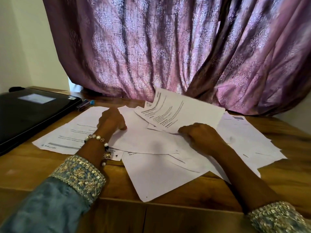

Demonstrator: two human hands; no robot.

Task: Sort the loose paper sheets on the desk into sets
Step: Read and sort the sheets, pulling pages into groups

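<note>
Several loose white paper sheets [151, 142] lie overlapping across the wooden desk [38, 162]. My right hand [200, 137] pinches the near edge of a printed sheet [178, 111], whose far end is lifted and curling off the pile. My left hand [111, 121] rests with curled fingers on the sheets left of the middle, thumb touching the paper. A printed sheet [70, 132] lies flat at the left, and more sheets [244, 137] lie at the right, one with a dark corner mark.
A closed black laptop [28, 113] sits at the desk's left. A pen with a blue cap [85, 104] lies beside it. A purple patterned curtain [168, 47] hangs behind the desk and drapes onto its far edge.
</note>
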